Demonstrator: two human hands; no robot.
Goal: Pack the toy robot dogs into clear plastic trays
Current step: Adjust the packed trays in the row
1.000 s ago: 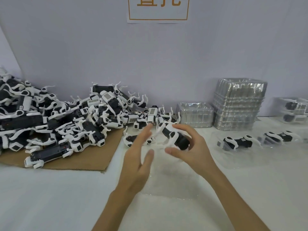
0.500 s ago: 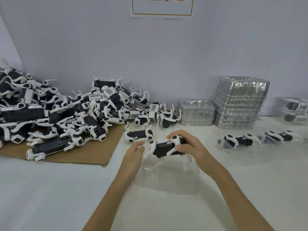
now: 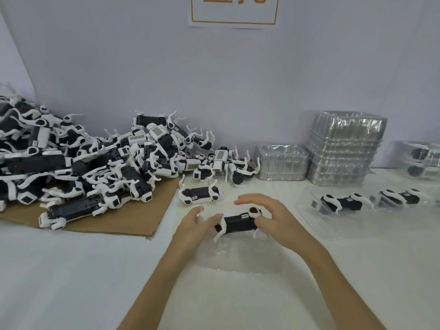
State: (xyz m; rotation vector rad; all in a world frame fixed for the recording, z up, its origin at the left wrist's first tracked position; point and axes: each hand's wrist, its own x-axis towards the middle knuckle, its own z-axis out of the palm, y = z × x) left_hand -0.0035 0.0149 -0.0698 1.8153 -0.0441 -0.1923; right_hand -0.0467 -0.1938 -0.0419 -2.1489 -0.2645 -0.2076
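Note:
A black and white toy robot dog (image 3: 238, 221) lies on its side over a clear plastic tray (image 3: 238, 260) at the table's middle. My left hand (image 3: 195, 226) grips its left end, thumb against the white leg. My right hand (image 3: 271, 216) pinches its right end between thumb and fingers. A large heap of toy dogs (image 3: 83, 163) covers the left side, partly on brown cardboard (image 3: 133, 217). One loose dog (image 3: 201, 192) lies just beyond my hands.
Stacks of empty clear trays stand against the wall, a low one (image 3: 281, 161) and a tall one (image 3: 345, 148). Two packed dogs in trays (image 3: 340, 202) (image 3: 402, 196) lie at the right, more packed trays (image 3: 423, 160) behind them.
Both hands have brought the dog down from mid-air onto the clear tray, turning it flat. My left hand, open a second ago, now grips the dog's left end.

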